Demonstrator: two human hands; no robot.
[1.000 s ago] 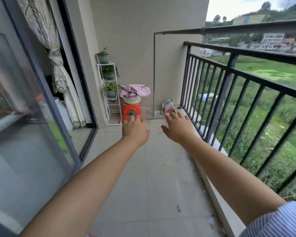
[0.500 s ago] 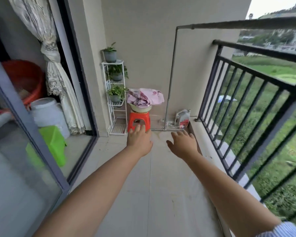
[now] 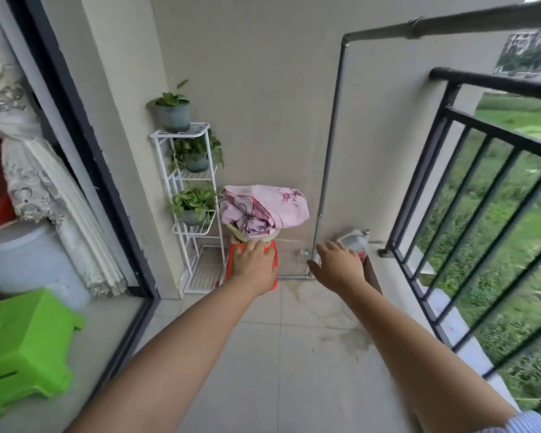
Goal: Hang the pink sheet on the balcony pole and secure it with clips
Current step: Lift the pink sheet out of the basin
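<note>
The pink sheet (image 3: 263, 210) lies bundled in a pale basin (image 3: 238, 234) on an orange stool (image 3: 231, 260) against the far wall. The grey balcony pole (image 3: 469, 25) runs overhead from the upper right and bends down the wall. Both my arms stretch forward. My left hand (image 3: 255, 265) shows in front of the stool, below the sheet, holding nothing. My right hand (image 3: 339, 265) is to the right of it, fingers spread and empty. No clips are visible.
A white plant rack (image 3: 197, 195) with three potted plants stands left of the stool. A black railing (image 3: 469, 189) lines the right side. A plastic jug (image 3: 353, 240) sits by the pole's base. A sliding glass door, green stool (image 3: 22, 345) and white bucket (image 3: 25, 260) are left.
The view has moved closer to the far wall, so the sheet and stool appear larger. Both hands stay stretched out in front, empty.
</note>
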